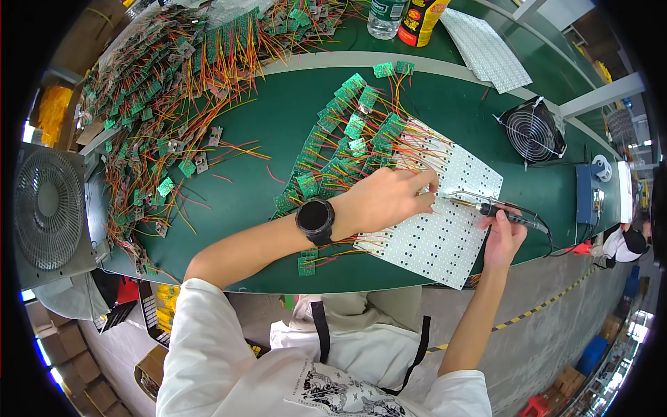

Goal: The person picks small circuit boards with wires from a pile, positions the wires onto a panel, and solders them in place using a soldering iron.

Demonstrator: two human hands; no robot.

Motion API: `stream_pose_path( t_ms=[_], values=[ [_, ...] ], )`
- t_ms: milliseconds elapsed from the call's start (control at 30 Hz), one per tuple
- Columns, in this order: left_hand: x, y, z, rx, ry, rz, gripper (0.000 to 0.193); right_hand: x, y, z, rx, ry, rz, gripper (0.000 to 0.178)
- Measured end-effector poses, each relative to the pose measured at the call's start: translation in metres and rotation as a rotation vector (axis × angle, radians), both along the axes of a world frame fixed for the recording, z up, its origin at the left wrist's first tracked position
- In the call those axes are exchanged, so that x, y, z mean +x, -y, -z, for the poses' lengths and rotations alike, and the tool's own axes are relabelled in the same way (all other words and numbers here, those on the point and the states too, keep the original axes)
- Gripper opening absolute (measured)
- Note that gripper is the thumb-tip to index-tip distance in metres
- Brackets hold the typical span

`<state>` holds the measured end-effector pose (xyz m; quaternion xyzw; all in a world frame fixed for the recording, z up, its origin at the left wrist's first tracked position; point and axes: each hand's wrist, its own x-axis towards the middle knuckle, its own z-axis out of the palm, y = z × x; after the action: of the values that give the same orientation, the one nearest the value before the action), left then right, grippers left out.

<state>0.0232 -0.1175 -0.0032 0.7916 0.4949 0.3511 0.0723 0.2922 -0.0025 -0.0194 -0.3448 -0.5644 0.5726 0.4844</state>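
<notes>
A white perforated LED panel (445,240) lies aslant on the green bench, with red and yellow wires along its left side. Over the panel's middle, my left hand (389,200) is closed in a pinch on a thin wire, mostly hidden by the fingers. My right hand (504,233) grips a soldering iron (495,210) by its dark handle, its tip pointing left, close to the left fingertips. A thin strand of solder (462,193) shows just above the iron. Small green circuit boards (326,149) with wires lie in rows left of the panel.
A large tangled heap of wired boards (160,83) covers the bench's left and far left. A black fan with a wire guard (533,132) and a blue soldering station (587,193) stand at right. Behind are a bottle (384,19), a can (421,22) and stacked white panels (486,52).
</notes>
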Motion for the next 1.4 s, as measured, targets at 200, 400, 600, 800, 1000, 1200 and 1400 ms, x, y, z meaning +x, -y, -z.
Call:
stream_pose_path(
  t_ms=[200,400,600,800,1000,1200,1400],
  values=[
    [-0.0016,-0.0026,-0.0008,0.061,0.005,0.021,0.011,0.0002,-0.0007,0.0009,-0.003,-0.012,-0.036,0.025],
    [-0.0045,-0.0013,-0.0015,0.022,0.013,-0.009,0.009,0.0012,0.0003,0.0013,0.009,-0.013,-0.063,0.023],
    [-0.0042,-0.0025,0.0044,0.023,-0.002,-0.022,0.009,0.0033,-0.0001,0.0008,0.013,0.042,-0.13,0.023],
    [-0.0045,-0.0011,0.003,0.013,-0.046,-0.024,0.009,0.0003,0.0017,-0.0023,0.019,0.058,-0.142,0.023],
    [-0.003,-0.0018,0.0043,0.016,-0.071,-0.035,0.01,0.0011,0.0012,-0.0015,0.028,0.068,-0.157,0.023],
    [-0.0023,-0.0008,0.0027,-0.001,-0.095,-0.04,0.011,0.0019,0.0003,0.0007,0.037,0.081,-0.156,0.023],
    [-0.0008,-0.0025,0.0064,0.021,-0.095,-0.049,0.012,0.0035,-0.0008,0.0017,0.042,0.097,-0.157,0.023]
  ],
)
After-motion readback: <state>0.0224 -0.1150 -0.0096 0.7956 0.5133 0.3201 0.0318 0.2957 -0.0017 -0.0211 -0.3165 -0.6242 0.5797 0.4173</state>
